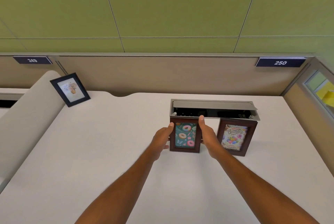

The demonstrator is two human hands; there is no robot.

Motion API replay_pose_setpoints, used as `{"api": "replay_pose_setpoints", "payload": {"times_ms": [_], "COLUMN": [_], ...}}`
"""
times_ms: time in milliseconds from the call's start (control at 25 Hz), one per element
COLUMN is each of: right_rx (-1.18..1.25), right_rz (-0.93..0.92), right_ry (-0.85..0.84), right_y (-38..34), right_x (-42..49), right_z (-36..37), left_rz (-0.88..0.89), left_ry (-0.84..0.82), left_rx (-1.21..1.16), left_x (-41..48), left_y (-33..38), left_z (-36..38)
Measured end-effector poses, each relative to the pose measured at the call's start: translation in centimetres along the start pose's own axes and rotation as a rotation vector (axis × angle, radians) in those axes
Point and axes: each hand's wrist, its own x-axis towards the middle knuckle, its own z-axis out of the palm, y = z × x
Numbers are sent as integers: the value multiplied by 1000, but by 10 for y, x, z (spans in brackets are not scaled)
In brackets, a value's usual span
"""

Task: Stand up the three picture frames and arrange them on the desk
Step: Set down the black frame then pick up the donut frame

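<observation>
A brown frame with a donut picture (pixel 184 137) stands upright near the back of the white desk (pixel 108 151). My left hand (pixel 162 138) grips its left edge and my right hand (pixel 207 133) grips its right edge, thumbs at the top corners. Just to its right stands a second brown frame with a "Happy Birthday" picture (pixel 235 138), upright and untouched. A dark blue frame with a pale floral picture (pixel 70 89) stands tilted at the desk's back left corner, leaning by the divider.
An open grey cable box (pixel 215 107) with a raised lid sits right behind the two brown frames. A rounded beige divider (pixel 30 108) borders the desk on the left. Partition walls with number plates 249 and 250 close the back and right.
</observation>
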Motion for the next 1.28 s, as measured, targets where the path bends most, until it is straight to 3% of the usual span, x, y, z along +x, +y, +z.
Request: {"api": "replay_pose_setpoints", "payload": {"times_ms": [320,640,1280], "right_rx": [39,26,75], "right_rz": [34,-6,-99], "right_ry": [43,23,-85], "right_y": [2,-11,-122], "right_x": [10,20,126], "right_z": [8,38,135], "left_rz": [-31,-12,110], "left_ry": [-70,-34,88], "left_rx": [-67,-121,-132], "left_x": [11,22,120], "left_y": [-2,8,100], "left_z": [-5,-29,-141]}}
